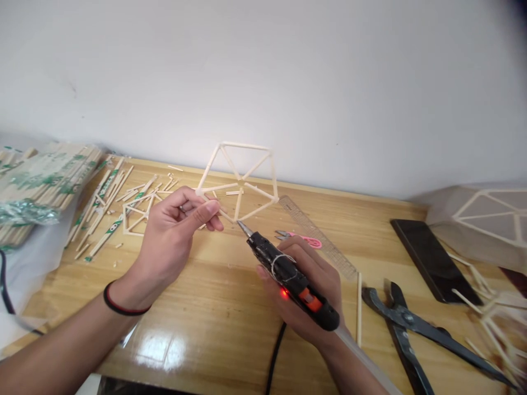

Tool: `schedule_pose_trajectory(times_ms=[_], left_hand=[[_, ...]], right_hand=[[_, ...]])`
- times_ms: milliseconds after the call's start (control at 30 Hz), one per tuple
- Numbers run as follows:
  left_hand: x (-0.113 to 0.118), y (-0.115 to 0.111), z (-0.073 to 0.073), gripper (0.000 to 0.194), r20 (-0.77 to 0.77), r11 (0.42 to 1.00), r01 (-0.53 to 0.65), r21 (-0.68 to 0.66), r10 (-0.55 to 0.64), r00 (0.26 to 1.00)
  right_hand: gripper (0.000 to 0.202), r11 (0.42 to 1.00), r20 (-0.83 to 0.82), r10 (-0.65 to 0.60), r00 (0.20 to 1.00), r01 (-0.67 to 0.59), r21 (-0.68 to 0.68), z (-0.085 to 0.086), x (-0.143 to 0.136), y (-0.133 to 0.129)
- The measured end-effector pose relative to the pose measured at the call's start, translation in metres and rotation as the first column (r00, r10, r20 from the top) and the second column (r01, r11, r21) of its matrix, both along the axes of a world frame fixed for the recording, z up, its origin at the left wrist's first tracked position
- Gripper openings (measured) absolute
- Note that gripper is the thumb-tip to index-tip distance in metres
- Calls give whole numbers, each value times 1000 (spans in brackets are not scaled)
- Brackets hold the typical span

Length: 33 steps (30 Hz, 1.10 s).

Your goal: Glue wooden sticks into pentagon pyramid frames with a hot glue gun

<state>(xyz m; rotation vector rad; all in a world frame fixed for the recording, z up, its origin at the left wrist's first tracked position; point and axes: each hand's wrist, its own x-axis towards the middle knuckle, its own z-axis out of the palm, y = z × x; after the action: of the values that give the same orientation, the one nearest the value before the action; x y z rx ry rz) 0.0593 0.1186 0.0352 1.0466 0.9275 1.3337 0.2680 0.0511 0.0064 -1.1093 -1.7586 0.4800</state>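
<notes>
The right hand (307, 285) is lying nearest the camera, close to the table's (214, 307) near edge, its grip wrapping fully round a black glue gun (290, 280) with a red light glowing on its side. The gun's cord (275, 356) is running off the near edge. The gun's metal tip is pointing up and away, just reaching the lowest joint of a stick frame (241, 184).

The left hand (175, 236) is holding that frame up off the table, its grip pinching shut with thumb and fingertips on the frame's lower left part. So the frame is standing above and to the right of the left grip, and beyond the right grip, toward the table's far edge and the white wall (263, 71).

Behind the left hand, toward the far left corner, loose sticks (107, 197) and a smaller frame (138, 216) are lying, beside packs of sticks (41, 181) at the left edge. Just beyond the right hand, pink snips (302, 238) and a clear ruler (319, 238) are lying. Toward the right edge, black shears (415, 326) and a dark phone (432, 260) are resting, with a single stick (359, 307) between the shears and the right hand.
</notes>
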Motion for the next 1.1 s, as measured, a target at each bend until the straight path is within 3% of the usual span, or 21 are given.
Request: schedule_pose_trajectory(times_ms=[233,400,567,700,867,1000,1100], left_hand=[[2,2,4,28,60,995,56,-84,-51,997],[1,3,3,32,64,990,84,-113,-77,995],[1,3,3,30,97,988,107,-114,-96,991],[0,2,0,22,61,995,77,-71,-73,996],[-4,2,-8,18,17,985,166,-46,-166,986],[-4,1,-5,17,-10,979,205,-24,-205,979],[-5,0,-1,13,-17,975,223,-12,-223,975]], right_hand=[[24,992,-87,47,995,-56,-110,10,2,5],[24,943,-200,39,979,-102,-318,7,10,4],[28,893,-277,32,960,-152,-423,2,16,2],[27,879,-356,25,934,-190,-438,-2,18,1],[23,887,-379,26,925,-197,-419,-9,24,-1],[25,904,-313,100,944,-218,-369,-1,27,1],[26,883,-287,189,939,-290,-369,11,27,5]])
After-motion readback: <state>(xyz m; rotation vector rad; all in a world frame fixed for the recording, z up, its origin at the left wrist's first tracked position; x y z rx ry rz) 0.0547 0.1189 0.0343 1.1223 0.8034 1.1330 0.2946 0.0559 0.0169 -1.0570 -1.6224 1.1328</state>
